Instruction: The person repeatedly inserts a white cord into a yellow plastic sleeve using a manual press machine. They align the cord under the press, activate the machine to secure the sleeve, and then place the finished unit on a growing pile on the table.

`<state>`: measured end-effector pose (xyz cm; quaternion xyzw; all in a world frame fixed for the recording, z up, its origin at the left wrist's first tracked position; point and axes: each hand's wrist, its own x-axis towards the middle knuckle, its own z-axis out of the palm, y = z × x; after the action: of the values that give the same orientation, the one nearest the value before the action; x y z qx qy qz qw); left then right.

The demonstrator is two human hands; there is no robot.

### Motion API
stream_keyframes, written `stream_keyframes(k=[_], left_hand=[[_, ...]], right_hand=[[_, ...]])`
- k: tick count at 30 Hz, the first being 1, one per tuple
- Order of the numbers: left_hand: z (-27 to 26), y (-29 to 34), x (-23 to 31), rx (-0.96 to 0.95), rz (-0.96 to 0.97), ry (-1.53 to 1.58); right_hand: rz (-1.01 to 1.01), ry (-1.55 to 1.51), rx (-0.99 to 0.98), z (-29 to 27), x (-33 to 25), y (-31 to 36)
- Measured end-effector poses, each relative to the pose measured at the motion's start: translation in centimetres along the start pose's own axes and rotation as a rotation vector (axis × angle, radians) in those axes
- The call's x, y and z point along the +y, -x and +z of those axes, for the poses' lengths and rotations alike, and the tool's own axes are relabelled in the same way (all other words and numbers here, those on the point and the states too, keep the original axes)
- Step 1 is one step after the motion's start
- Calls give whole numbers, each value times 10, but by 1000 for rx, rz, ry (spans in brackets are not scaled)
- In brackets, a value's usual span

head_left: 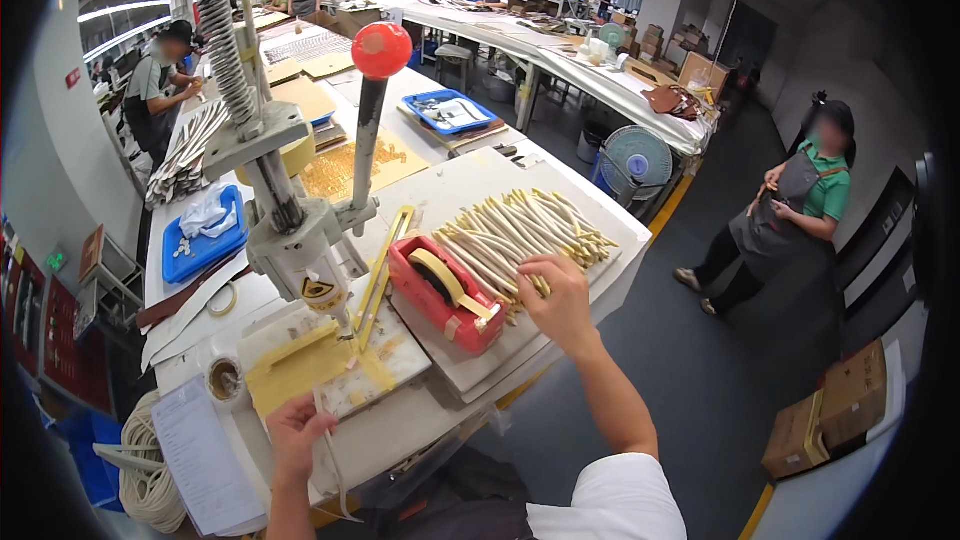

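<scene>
My left hand (pixel 297 434) pinches a thin pale strip (pixel 335 470), which hangs down past the near table edge. Just beyond it lies a press base (pixel 395 365) partly covered with yellow tape. The hand press (pixel 300 240) rises above, with a red ball (pixel 382 50) on its lever. My right hand (pixel 558 302) is closed over the near right side of a pile of off-white cords (pixel 510 230) with yellow ends. Whether a cord end is between its fingers is hard to make out. Left of that hand stands a red tape dispenser (pixel 478 338) with yellow tape.
Behind the press lie small gold-coloured pieces (pixel 345 172) and a blue tray (pixel 448 112). Another blue tray (pixel 205 235) is at left, near a tape roll (pixel 225 380) and paper sheet (pixel 205 460). A person (pixel 800 205) stands in the right aisle; another (pixel 160 90) works far left.
</scene>
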<state>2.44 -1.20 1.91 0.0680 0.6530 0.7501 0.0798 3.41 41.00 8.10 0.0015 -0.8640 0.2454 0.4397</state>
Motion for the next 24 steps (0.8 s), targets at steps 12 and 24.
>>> stream_keyframes(k=[12, 24], left_hand=[[42, 76, 8, 50, 359, -424], [9, 106, 74, -273, -384, -182]], right_hand=[[112, -1113, -891, 33, -164, 76], [771, -1880, -845, 55, -147, 72]])
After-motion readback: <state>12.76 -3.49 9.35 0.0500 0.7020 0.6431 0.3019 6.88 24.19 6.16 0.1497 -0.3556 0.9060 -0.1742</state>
